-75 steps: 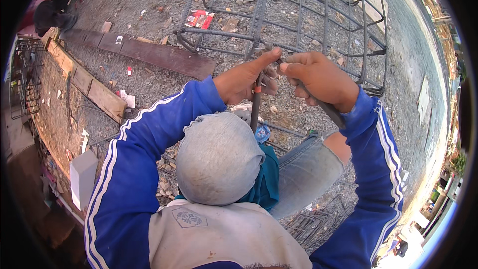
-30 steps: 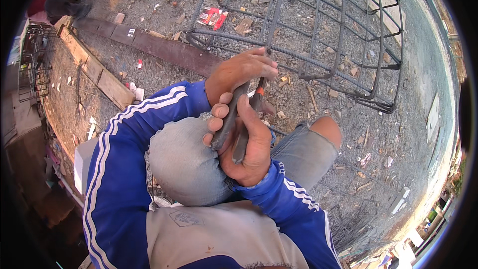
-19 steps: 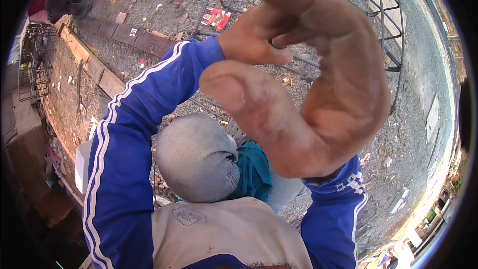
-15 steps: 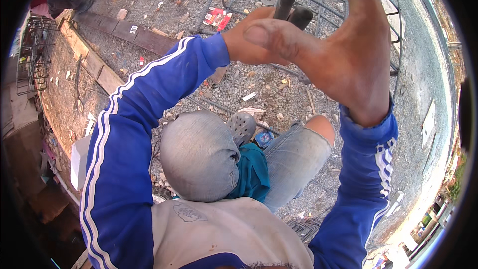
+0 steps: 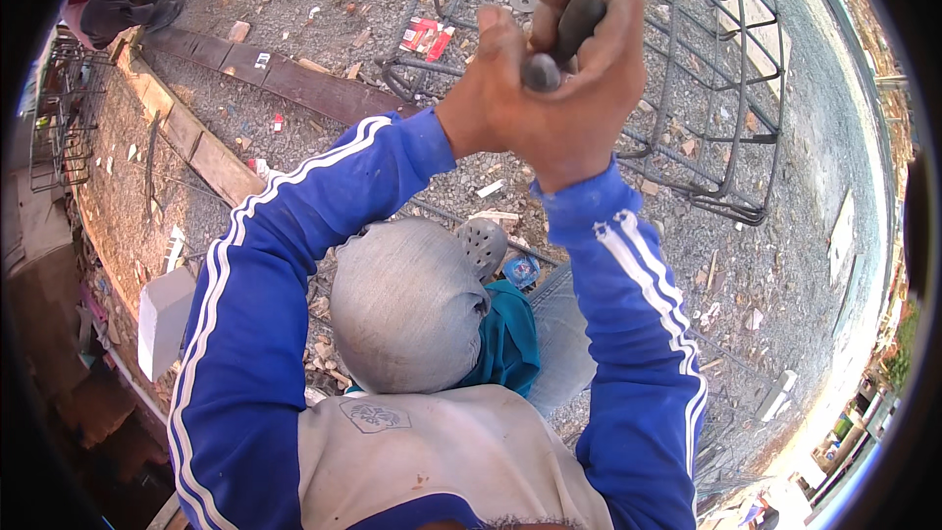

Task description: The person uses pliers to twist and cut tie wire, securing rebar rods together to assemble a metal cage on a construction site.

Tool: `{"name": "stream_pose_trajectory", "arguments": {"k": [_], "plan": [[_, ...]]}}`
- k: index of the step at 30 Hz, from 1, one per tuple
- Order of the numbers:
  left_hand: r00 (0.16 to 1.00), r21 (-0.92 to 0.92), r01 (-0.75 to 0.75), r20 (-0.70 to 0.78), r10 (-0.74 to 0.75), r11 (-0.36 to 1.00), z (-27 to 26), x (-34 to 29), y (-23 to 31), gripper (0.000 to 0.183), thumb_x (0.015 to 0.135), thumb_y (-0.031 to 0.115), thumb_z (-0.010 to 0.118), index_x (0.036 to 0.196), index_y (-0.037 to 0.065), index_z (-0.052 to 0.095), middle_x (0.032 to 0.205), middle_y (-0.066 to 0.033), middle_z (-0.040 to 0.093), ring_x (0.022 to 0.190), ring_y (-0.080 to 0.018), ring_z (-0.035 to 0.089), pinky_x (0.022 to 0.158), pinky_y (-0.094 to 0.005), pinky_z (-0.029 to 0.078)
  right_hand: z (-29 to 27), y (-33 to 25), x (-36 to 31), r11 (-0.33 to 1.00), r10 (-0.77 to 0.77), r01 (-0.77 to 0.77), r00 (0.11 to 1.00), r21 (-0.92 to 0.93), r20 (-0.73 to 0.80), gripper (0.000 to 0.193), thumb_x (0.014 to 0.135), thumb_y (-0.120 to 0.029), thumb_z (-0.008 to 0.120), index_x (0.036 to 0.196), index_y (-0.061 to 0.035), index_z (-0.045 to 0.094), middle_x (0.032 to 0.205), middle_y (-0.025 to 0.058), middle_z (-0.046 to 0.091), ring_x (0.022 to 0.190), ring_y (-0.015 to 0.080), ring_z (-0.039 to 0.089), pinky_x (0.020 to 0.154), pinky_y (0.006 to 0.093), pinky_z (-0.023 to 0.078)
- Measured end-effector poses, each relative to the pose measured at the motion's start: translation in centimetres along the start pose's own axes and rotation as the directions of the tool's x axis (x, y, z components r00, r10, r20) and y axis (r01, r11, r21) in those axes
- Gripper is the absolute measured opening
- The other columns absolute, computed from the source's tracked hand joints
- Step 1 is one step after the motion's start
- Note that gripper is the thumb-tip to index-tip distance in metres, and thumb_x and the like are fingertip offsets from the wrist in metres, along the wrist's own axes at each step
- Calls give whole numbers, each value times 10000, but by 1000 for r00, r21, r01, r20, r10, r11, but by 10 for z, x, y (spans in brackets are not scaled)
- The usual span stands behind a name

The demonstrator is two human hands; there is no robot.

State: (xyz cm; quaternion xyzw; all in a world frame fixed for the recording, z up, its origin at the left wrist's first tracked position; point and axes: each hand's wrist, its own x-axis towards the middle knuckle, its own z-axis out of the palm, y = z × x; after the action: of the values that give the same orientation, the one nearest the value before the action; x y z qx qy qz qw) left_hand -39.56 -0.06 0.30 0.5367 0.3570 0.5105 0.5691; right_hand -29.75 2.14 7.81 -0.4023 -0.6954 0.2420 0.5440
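I see both hands, left hand and right hand, clenched round a dark handle; a flat red-and-white packet (rectangular) lies beside the cage.

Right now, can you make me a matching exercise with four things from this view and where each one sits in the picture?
Things:
1. dark tool handle
2. rebar cage
3. wooden plank
4. white block

Places:
A. lying on the gravel at upper left, left of the cage
B. clasped in both hands, raised near the top centre
C. at the left edge, beside the blue left sleeve
D. lying on the gravel beyond the hands, upper right

Pairs: 1-B, 2-D, 3-A, 4-C
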Motion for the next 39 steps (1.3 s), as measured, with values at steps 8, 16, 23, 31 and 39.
{"name": "stream_pose_trajectory", "arguments": {"k": [8,16,23,31,39], "plan": [[600,417,-772,728,331,480,-6,-13,-30,221,743,166,642,928,91,547,924,-51,535,965,-260,553,991,-436,421,-74,-54,-146,440,712,-631,679,639,179,771,729,-267,836,1287,59,415,1179,152,521,1112,216,509,931,326,423],[392,356,-863,920,30,359,3,3,-22,156,772,191,617,891,108,560,897,-40,553,917,-232,569,905,-406,436,-72,-7,-131,167,731,-985,158,52,664,530,827,-282,730,1182,25,485,988,127,618,889,203,629,756,331,527],[345,378,-835,926,-154,401,2,10,-16,206,744,218,627,897,105,550,862,-32,542,884,-245,571,903,-408,438,-49,14,-155,-348,612,-890,22,294,791,275,780,-145,719,950,-20,542,775,108,595,661,224,609,590,342,505],[283,248,-819,959,-10,517,-3,15,-30,158,674,256,673,763,133,626,786,-2,613,828,-218,616,801,-386,450,-34,20,-172,-346,565,-826,195,444,802,135,788,-63,701,816,14,593,690,103,613,597,191,620,539,308,506],[292,267,-856,956,-13,442,-7,5,-48,168,704,245,662,823,132,626,873,-11,619,894,-205,611,826,-400,444,-29,35,-185,-300,569,-855,197,424,799,140,765,-42,703,816,15,586,693,101,609,598,197,616,552,313,509]]}}
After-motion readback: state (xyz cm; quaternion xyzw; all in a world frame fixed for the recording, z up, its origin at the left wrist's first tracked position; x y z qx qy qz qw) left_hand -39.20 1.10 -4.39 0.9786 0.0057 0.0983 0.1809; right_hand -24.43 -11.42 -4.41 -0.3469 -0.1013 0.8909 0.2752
